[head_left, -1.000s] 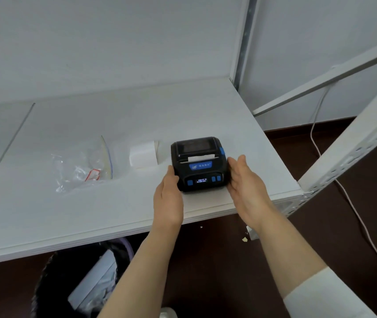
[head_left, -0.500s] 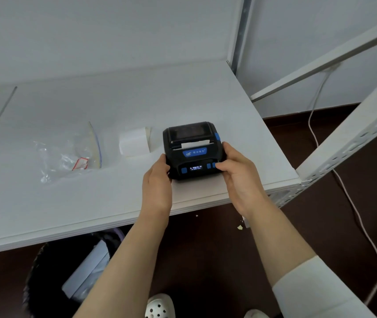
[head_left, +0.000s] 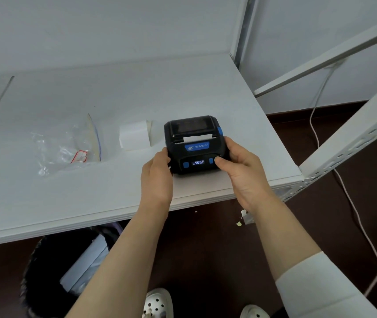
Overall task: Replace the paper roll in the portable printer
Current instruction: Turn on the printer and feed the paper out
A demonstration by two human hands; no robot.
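A black portable printer (head_left: 193, 138) with blue buttons and a lit display sits near the front right corner of the white shelf (head_left: 91, 184). Its lid is closed and a white paper strip sticks out of the slot. My left hand (head_left: 157, 173) cups the printer's left side. On the right side, my right hand (head_left: 240, 168) grips the body, its thumb pressing a blue button on the front panel. A white paper roll (head_left: 134, 135) lies just left of the printer.
A crumpled clear plastic bag (head_left: 68, 150) lies further left on the shelf. A white metal rack upright and diagonal brace (head_left: 343, 143) stand at the right. Below the shelf are a black bin (head_left: 52, 271), a cable (head_left: 355, 214) on the dark floor and white shoes.
My right thumb has moved from the printer's right edge onto the front panel button. My left hand stays against the left side. The printer has not moved on the shelf.
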